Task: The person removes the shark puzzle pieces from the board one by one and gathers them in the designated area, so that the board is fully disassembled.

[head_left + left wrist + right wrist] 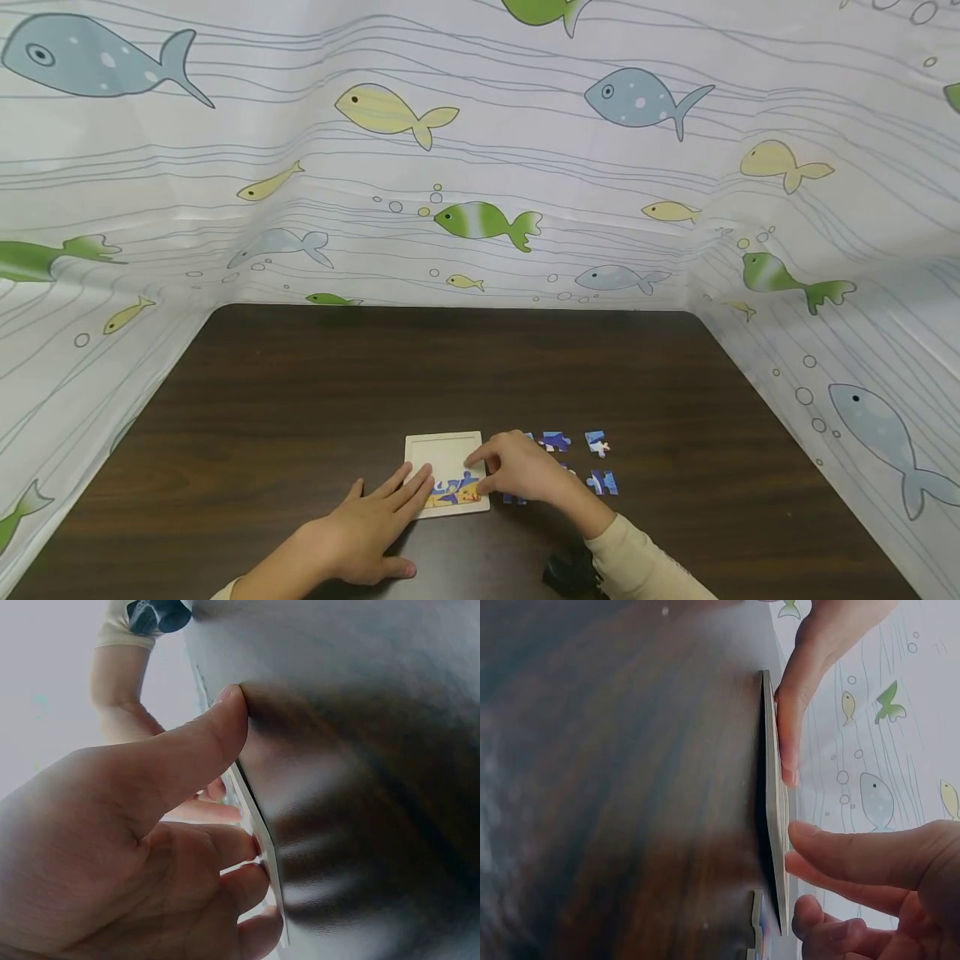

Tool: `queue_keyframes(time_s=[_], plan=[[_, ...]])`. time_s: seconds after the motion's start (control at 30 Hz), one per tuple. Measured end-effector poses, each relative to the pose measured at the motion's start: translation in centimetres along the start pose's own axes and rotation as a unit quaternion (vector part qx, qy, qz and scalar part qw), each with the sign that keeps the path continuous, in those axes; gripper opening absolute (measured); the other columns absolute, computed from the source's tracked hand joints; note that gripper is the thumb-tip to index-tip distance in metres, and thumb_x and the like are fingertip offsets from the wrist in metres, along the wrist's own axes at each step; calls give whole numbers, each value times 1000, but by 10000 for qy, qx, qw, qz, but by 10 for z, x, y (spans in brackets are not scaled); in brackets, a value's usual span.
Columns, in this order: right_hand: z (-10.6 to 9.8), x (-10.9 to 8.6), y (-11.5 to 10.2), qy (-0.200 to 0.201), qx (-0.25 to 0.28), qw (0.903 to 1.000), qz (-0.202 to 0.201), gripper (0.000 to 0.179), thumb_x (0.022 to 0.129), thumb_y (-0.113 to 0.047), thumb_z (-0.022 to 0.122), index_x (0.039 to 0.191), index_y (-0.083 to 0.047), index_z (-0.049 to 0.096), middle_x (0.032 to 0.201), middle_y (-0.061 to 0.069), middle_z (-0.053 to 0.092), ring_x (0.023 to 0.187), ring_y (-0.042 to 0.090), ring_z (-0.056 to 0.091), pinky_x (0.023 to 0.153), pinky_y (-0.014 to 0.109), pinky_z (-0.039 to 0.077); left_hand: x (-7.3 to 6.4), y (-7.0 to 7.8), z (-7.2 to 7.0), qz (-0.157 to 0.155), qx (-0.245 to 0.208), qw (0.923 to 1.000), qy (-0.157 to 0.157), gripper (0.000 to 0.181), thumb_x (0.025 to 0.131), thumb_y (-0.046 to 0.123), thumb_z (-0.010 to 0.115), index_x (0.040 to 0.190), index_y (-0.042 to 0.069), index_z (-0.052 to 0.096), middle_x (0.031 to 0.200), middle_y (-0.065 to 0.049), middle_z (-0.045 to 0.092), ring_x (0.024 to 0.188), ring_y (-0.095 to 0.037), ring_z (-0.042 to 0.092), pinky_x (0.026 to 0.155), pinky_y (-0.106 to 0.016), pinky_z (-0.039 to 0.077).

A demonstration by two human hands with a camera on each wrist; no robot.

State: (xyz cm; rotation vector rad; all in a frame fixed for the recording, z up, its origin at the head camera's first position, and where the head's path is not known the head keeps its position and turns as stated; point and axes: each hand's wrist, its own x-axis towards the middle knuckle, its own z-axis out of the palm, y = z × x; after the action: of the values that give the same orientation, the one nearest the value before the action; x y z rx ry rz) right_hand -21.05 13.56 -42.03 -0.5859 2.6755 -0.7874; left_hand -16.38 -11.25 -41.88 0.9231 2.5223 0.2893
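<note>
A square wooden puzzle board [442, 446] lies on the table, with blue and orange jigsaw pieces [453, 492] along its lower part. My left hand [367, 525] rests with extended fingers on the board's left side, its thumb apart on the table. In the left wrist view, the fingers of the left hand [150, 847] lie over the board's edge. My right hand [521, 468] is at the board's right side, index finger and thumb apart near the pieces. In the right wrist view, the thumb and index tips of the right hand [877, 877] touch the board; no piece shows between them.
Loose puzzle pieces lie right of the board, among them a blue piece [555, 441], a corner piece [597, 443] and another blue piece [602, 482]. Some are partly behind the right hand. A black object [570, 573] is by the right sleeve. A fish-patterned curtain [480, 167] surrounds the dark table [337, 375].
</note>
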Motion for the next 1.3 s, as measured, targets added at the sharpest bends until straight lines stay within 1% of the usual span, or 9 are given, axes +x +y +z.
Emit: queue_keyframes(time_s=[0.13, 0.27, 0.33, 0.47, 0.57, 0.8, 1.0, 1.23, 1.3], plan=[[0, -1, 1, 94, -82, 9999, 29, 29, 77, -15, 80, 105, -12, 76, 65, -8, 51, 57, 5, 42, 50, 21, 34, 0, 1, 0, 2, 21, 10000, 19, 97, 79, 56, 69, 154, 16, 22, 163, -2, 17, 149, -31, 18, 98, -78, 22], [-1, -3, 2, 142, -48, 9999, -36, 20, 78, -16, 79, 97, -12, 78, 68, -9, 53, 61, 5, 44, 54, 21, 36, 0, 1, -1, 36, 88, 9999, 64, 97, 79, 56, 70, 154, 16, 24, 162, -2, 18, 148, -32, 19, 98, -78, 23], [-1, -4, 3, 140, -4, 9999, -86, 19, 78, -16, 79, 97, -12, 78, 69, -9, 54, 62, 4, 44, 55, 21, 36, 0, 1, -1, 72, 124, 9999, 90, 95, 79, 56, 70, 154, 20, 24, 162, -3, 18, 148, -32, 20, 98, -78, 24], [-1, -5, 5, 185, -20, 9998, -124, 28, 79, -15, 78, 106, -9, 75, 69, -8, 54, 58, 4, 44, 52, 20, 36, 0, 1, 0, 132, 237, 9996, 54, 89, 80, 56, 68, 153, 33, 23, 163, -4, 17, 148, -34, 20, 97, -78, 25], [0, -5, 7, 238, -30, 9996, -117, 32, 80, -16, 78, 110, -8, 73, 70, -8, 54, 57, 3, 43, 50, 19, 35, -1, 2, 0, 144, 303, 9994, 8, 87, 80, 56, 68, 152, 38, 23, 163, -5, 16, 147, -35, 20, 97, -77, 26], [-3, -4, 11, 251, -81, 9996, -53, 33, 81, -17, 77, 113, -10, 72, 71, -8, 55, 56, 3, 43, 48, 19, 35, 2, 1, -3, 167, 410, 9990, 70, 86, 80, 55, 68, 152, 36, 26, 162, -5, 17, 148, -34, 20, 98, -77, 27], [-5, -5, 9, -32, -13, 9998, -198, 28, 81, -17, 77, 109, -14, 75, 74, -10, 56, 59, 5, 43, 52, 21, 38, 3, 1, -7, 177, 462, 9987, 129, 85, 81, 56, 68, 152, 35, 26, 163, -4, 15, 148, -33, 20, 98, -76, 27], [-1, -5, 6, -245, 88, 9990, -365, 32, 83, -18, 75, 115, -13, 72, 72, -10, 54, 56, 3, 41, 50, 19, 36, 2, 2, -5, 156, 491, 9986, 118, 84, 82, 56, 67, 152, 34, 27, 163, -4, 16, 148, -33, 20, 98, -75, 28], [0, -4, 6, -279, 91, 9987, -406, 31, 84, -17, 74, 114, -13, 72, 72, -9, 54, 56, 3, 41, 51, 19, 37, 2, 2, -5, 156, 513, 9985, 123, 83, 82, 56, 67, 152, 34, 28, 163, -5, 16, 148, -33, 21, 98, -75, 29]])
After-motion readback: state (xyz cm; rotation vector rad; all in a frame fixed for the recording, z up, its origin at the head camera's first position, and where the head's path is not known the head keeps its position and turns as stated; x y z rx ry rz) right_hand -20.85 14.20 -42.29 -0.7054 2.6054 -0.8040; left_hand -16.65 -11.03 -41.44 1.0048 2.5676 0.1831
